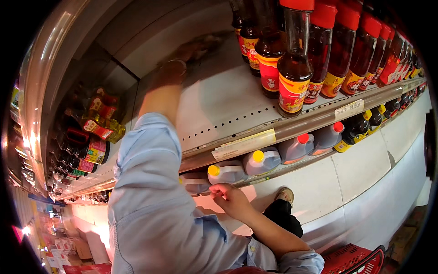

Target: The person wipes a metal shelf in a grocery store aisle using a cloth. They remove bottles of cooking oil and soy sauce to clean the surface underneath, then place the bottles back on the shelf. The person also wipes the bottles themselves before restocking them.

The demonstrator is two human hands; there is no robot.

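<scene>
My left arm stretches deep onto a pale shelf (212,106) with perforated edge holes. At its end my left hand (198,48) is dark and blurred near the shelf's back; whether it holds anything cannot be made out. To its right stand red-capped glass sauce bottles (294,82) with red and yellow labels. My right hand (231,200) hangs in front of the lower shelf with nothing in it, its fingers loosely bent and a gap at the thumb. Just beyond it is a yellow-capped plastic jug (226,173), apart from the hand as far as I can tell.
Left of my arm, yellow oil bottles (102,128) lie among dark bottles (97,150). Price labels (244,144) line the shelf's front rail. More jugs (296,147) stand below. A red plastic basket (352,258) is at the lower right, and cartons (66,248) are at the lower left.
</scene>
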